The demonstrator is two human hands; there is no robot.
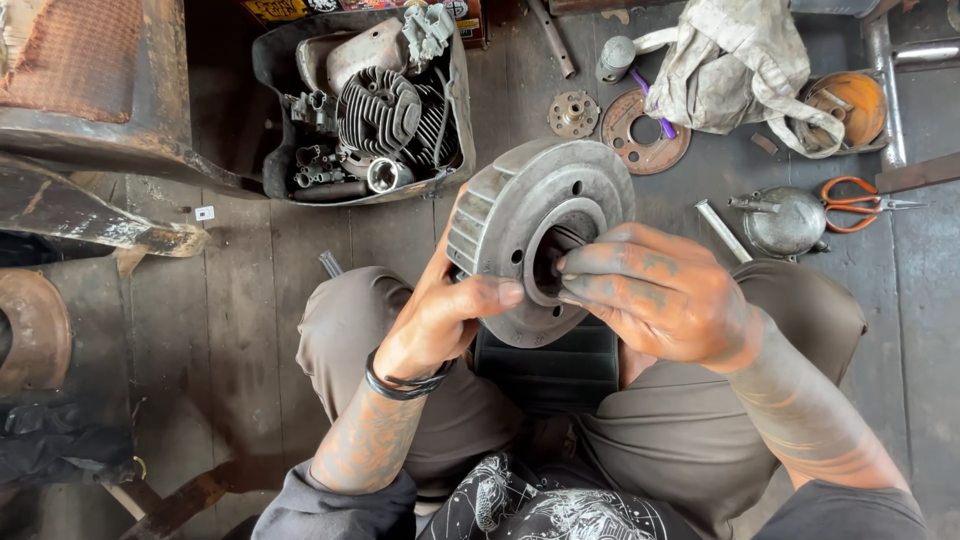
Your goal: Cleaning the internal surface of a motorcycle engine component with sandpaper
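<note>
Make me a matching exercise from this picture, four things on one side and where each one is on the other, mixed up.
Things:
1. finned metal drum
2. orange-handled scissors
3. metal oil can
4. crate of engine parts

Places:
A. far right on the floor
B. top centre, behind the drum
C. between both hands
D. just left of the scissors

Pairs: 1-C, 2-A, 3-D, 4-B

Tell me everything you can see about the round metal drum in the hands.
The drum is dull grey metal, round and finned along its rim, with a flat face, small holes and a dark centre bore. It is tilted above the lap. The left hand grips its lower edge; the right hand has fingertips at the bore.
</note>
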